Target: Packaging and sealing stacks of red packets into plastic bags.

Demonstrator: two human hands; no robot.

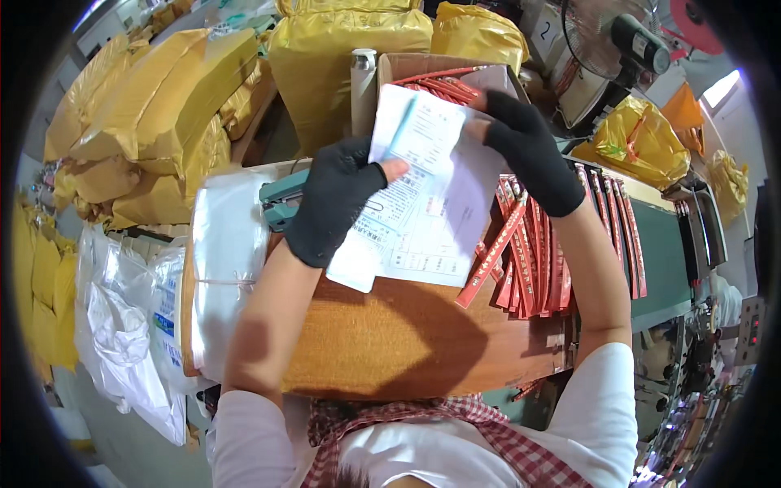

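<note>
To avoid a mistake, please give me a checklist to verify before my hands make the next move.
1. White printed paper sheets held by black-gloved left hand: ok, thumb over them.
2. Black-gloved right hand gripping the sheets: cannot tell, fingertips blurred near their edge.
3. Flat, narrow red strips neatly aligned: not ok, some lie crosswise.
4. Open brown cardboard box holding more red strips: ok.
5. Teal stapler-like tool loaded: cannot tell, partly hidden.

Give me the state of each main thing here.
Printed papers: overlapping, held
Left hand: gloved, gripping papers
Right hand: gloved, at papers' edge
Red strips: loosely piled
Cardboard box: open, holding more strips
White bottle: upright, capped
Yellow sacks: bulging, piled
Fan: running or not, unclear
</note>
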